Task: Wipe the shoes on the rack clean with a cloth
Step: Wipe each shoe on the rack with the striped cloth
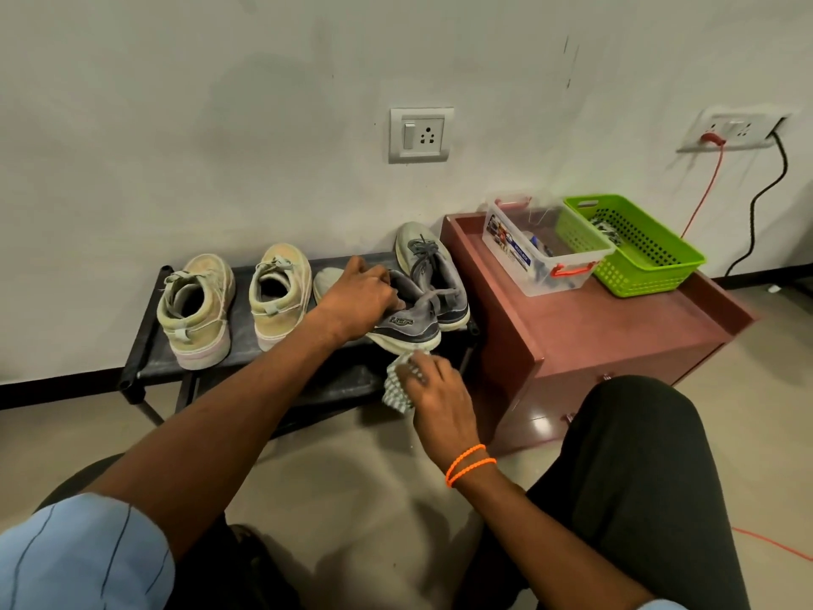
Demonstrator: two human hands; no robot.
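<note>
A low black rack [145, 345] carries two beige high-tops [195, 308] [279, 292] and two grey sneakers. One grey sneaker [433, 268] sits flat at the right end — the other [407, 321] is tipped up beside it. A checked cloth [398, 385] touches that shoe's white sole.

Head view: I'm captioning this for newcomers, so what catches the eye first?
The left hand tilts a grey sneaker on the black rack while the right hand presses a checked cloth under its heel. A bright green basket sits on the reddish cabinet, right.
</note>
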